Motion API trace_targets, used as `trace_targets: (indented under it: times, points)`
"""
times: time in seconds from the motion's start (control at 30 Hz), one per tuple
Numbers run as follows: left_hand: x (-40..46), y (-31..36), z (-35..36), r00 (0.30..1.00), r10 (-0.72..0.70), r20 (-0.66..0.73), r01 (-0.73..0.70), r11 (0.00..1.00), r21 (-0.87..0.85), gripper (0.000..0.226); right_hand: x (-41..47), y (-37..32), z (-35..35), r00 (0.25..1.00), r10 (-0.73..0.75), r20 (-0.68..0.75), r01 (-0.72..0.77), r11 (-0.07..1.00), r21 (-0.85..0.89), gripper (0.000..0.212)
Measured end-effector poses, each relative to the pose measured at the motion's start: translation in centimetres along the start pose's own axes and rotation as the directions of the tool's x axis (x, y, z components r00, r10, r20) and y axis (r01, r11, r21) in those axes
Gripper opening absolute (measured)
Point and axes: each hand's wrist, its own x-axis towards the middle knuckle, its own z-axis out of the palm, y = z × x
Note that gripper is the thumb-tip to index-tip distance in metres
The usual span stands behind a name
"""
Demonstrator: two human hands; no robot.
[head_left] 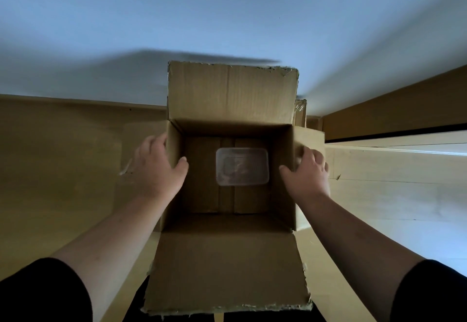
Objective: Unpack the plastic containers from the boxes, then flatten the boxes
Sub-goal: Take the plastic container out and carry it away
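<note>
Both hands, left hand [158, 167] & right hand [307, 170], are gripping opposite walls of the open box [227, 263], thumbs inside; one plastic container [242, 166] is lying at the bottom, so unpacking's unfinished, flattening not begun.

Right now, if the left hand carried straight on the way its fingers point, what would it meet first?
The left hand grips the open brown cardboard box's left wall, fingers pointing away from the person along its outside. Beyond them probably only the folded-out side flap, then the wooden surface; depth is unclear.

Brown cardboard box [231, 94]; clear plastic container [242, 166]; black sleeves [43, 294].
</note>
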Motion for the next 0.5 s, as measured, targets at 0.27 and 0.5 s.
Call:
trace_targets:
  times: [0.27,0.5]
  points:
    - [-0.5,4.3,2.5,0.916,0.068,0.395,0.029,0.972,-0.235,0.054,-0.9,-4.7,2.0,0.967,-0.251,0.047,0.243,0.962,0.122,0.066]
    - [0.4,2.3,9.1,0.737,-0.306,0.603,0.539,0.804,-0.251,0.068,2.4,-3.3,7.6,0.931,0.13,0.342,-0.168,0.982,0.083,0.064]
